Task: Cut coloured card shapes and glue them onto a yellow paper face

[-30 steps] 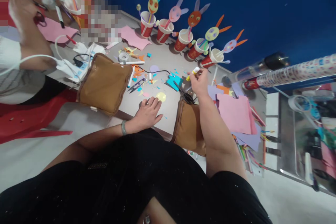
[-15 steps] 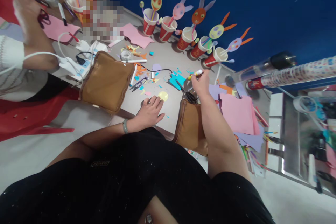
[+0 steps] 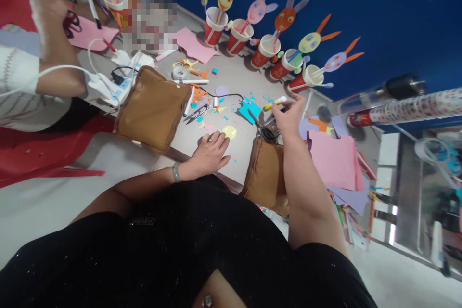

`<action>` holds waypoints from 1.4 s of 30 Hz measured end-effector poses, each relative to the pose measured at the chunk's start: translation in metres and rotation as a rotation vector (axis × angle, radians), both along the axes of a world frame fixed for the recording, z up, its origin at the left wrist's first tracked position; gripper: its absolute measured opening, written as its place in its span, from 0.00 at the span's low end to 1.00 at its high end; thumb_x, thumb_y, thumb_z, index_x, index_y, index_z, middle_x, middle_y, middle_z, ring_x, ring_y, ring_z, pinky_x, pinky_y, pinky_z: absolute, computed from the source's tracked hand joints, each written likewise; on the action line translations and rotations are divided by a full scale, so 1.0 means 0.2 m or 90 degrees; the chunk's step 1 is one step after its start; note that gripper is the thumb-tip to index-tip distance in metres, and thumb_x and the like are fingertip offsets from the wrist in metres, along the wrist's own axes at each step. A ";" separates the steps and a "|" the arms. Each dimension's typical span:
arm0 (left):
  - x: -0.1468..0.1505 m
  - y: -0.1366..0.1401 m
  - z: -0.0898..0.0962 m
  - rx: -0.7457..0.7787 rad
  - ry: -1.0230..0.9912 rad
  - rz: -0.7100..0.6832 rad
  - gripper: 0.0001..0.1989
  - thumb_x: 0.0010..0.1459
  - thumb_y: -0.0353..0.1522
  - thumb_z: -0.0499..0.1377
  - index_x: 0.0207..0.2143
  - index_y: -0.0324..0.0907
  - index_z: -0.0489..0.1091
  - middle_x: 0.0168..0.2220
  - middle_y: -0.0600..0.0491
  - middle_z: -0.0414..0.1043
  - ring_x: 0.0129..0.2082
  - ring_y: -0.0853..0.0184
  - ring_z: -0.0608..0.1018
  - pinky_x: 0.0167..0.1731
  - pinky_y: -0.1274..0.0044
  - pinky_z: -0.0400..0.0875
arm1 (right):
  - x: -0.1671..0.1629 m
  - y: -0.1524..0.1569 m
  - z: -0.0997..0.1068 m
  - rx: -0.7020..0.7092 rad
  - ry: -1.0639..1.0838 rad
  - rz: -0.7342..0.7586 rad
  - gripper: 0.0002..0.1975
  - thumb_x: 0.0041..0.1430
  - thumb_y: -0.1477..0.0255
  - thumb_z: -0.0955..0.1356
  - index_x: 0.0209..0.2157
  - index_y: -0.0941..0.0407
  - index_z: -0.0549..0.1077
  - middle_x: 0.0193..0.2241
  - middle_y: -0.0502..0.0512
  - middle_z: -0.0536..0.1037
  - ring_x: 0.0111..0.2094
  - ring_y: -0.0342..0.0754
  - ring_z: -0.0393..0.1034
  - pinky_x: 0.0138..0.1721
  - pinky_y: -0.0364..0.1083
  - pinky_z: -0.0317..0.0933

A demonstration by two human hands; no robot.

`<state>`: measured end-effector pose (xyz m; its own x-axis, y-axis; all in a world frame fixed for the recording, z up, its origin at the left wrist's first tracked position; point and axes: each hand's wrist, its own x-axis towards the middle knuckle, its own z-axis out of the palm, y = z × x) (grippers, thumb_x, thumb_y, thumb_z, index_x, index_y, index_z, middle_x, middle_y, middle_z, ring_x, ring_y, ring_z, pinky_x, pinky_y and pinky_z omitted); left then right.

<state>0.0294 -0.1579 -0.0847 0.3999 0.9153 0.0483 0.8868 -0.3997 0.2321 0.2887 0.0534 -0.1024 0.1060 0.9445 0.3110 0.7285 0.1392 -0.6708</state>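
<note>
Your left hand (image 3: pixel 210 154) rests palm down at the near edge of the bench (image 3: pixel 229 166), holding nothing, thumb spread from the fingers, its fingertips at the edge of a yellow paper circle (image 3: pixel 230 132). Your right hand (image 3: pixel 291 118) reaches farther out, its fingers pinched round the white end of a yellow-and-white tube (image 3: pixel 270 105), which lies slantwise beside a blue paper piece (image 3: pixel 250 111). Dark-handled scissors (image 3: pixel 267 134) lie just below that hand, by a brown cushion (image 3: pixel 265 171) partly hidden by your forearm. Thread snips (image 3: pixel 198 114) lie among paper scraps beyond your left hand. At the back, five red cups (image 3: pixel 263 60) hold paper rabbit heads. At far left is another person's arm (image 3: pixel 59 72).
</note>
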 end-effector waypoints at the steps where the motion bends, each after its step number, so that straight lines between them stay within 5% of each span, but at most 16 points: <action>1: 0.00 0.00 0.00 -0.002 0.001 -0.001 0.28 0.70 0.42 0.46 0.65 0.34 0.62 0.64 0.37 0.64 0.64 0.49 0.64 0.56 0.59 0.58 | 0.00 -0.01 0.02 0.053 -0.021 0.004 0.29 0.52 0.67 0.74 0.52 0.56 0.61 0.44 0.64 0.77 0.46 0.57 0.76 0.52 0.59 0.68; 5: 0.00 0.00 0.01 -0.011 0.005 -0.004 0.28 0.70 0.42 0.46 0.65 0.34 0.62 0.65 0.37 0.64 0.64 0.50 0.64 0.56 0.60 0.58 | -0.06 -0.13 0.14 0.202 -0.100 0.046 0.20 0.61 0.62 0.69 0.52 0.53 0.66 0.52 0.66 0.73 0.57 0.63 0.70 0.59 0.68 0.63; 9: 0.00 -0.01 0.01 -0.015 0.007 -0.004 0.28 0.70 0.41 0.46 0.65 0.34 0.61 0.65 0.37 0.63 0.64 0.50 0.64 0.56 0.60 0.58 | -0.26 -0.29 0.23 0.100 -0.129 0.301 0.11 0.65 0.65 0.66 0.46 0.51 0.74 0.46 0.62 0.79 0.51 0.60 0.73 0.57 0.64 0.64; 12: 0.00 -0.01 0.01 -0.002 0.005 0.000 0.27 0.71 0.41 0.45 0.64 0.34 0.62 0.64 0.37 0.64 0.63 0.50 0.65 0.56 0.61 0.58 | -0.43 -0.35 0.21 -0.002 -0.137 0.482 0.07 0.63 0.67 0.67 0.39 0.50 0.77 0.38 0.57 0.82 0.44 0.57 0.74 0.50 0.58 0.67; 15: -0.01 -0.02 0.00 0.024 -0.002 0.000 0.25 0.71 0.40 0.45 0.61 0.34 0.65 0.61 0.38 0.67 0.60 0.51 0.67 0.53 0.61 0.59 | -0.56 -0.35 0.17 -0.083 -0.157 0.564 0.06 0.62 0.69 0.68 0.36 0.53 0.79 0.35 0.56 0.82 0.38 0.54 0.74 0.45 0.54 0.64; 20: -0.01 -0.02 -0.01 0.061 -0.013 0.004 0.21 0.71 0.39 0.47 0.56 0.36 0.69 0.53 0.40 0.71 0.55 0.52 0.70 0.50 0.62 0.60 | -0.71 -0.34 0.16 -0.161 -0.204 0.587 0.07 0.61 0.71 0.69 0.37 0.55 0.80 0.36 0.57 0.82 0.38 0.51 0.72 0.44 0.50 0.57; 25: -0.01 -0.02 -0.02 0.075 -0.017 -0.002 0.22 0.70 0.39 0.48 0.57 0.35 0.68 0.56 0.39 0.70 0.57 0.51 0.69 0.48 0.63 0.61 | -0.77 -0.35 0.19 -0.183 -0.256 0.613 0.05 0.57 0.70 0.71 0.34 0.56 0.79 0.32 0.55 0.80 0.38 0.52 0.71 0.44 0.50 0.54; 42: -0.01 -0.02 -0.04 0.090 -0.003 -0.005 0.23 0.69 0.39 0.50 0.57 0.33 0.69 0.55 0.35 0.71 0.57 0.48 0.70 0.47 0.62 0.61 | -0.77 -0.41 0.17 -0.215 -0.218 0.573 0.04 0.59 0.74 0.69 0.33 0.56 0.78 0.36 0.55 0.83 0.40 0.51 0.73 0.45 0.51 0.51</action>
<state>0.0268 -0.1621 -0.0937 0.4062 0.8961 0.1789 0.8825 -0.4355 0.1774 0.1347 -0.0289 -0.0693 -0.7311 0.6741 -0.1056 0.6069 0.5717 -0.5521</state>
